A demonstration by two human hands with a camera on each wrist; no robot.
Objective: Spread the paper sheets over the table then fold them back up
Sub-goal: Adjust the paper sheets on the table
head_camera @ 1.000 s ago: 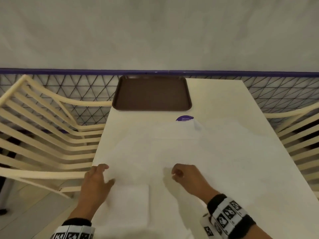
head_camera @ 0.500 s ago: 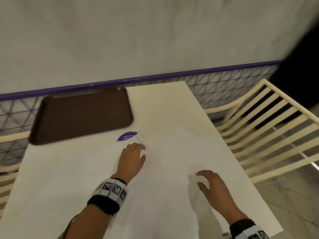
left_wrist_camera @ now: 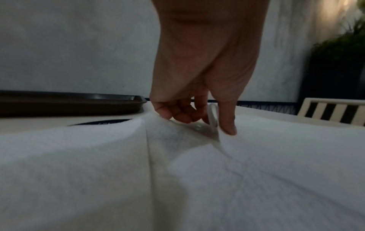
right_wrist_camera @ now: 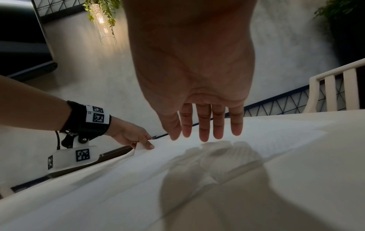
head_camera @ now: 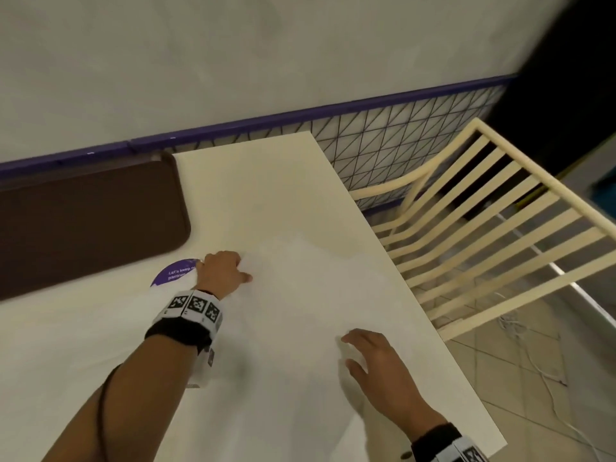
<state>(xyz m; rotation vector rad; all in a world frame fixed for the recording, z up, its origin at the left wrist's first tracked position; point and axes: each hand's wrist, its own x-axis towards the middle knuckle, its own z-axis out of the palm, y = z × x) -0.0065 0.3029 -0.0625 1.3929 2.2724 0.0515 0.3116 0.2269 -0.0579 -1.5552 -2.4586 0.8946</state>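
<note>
A large thin white paper sheet (head_camera: pixel 300 328) lies spread over the cream table (head_camera: pixel 253 195). My left hand (head_camera: pixel 223 271) reaches to the sheet's far edge and pinches a raised fold of it between thumb and curled fingers (left_wrist_camera: pixel 177 114); the right wrist view shows that same left hand (right_wrist_camera: pixel 136 139) holding a paper corner. My right hand (head_camera: pixel 370 355) hovers just above the sheet nearer the table's right edge, with straight, slightly spread fingers (right_wrist_camera: pixel 203 125) and a shadow beneath them. The sheet (left_wrist_camera: pixel 98 171) bulges up in soft creases near my left hand.
A dark brown tray (head_camera: pixel 83 221) sits at the table's far left against the wall. A purple round sticker (head_camera: pixel 173 273) shows beside my left hand. A cream slatted chair (head_camera: pixel 483 235) stands to the right of the table, above a tiled floor.
The view swung right. My left hand crossed from the near left edge to the sheet's far edge and curled onto the paper. My right hand opened and moved toward the right side.
</note>
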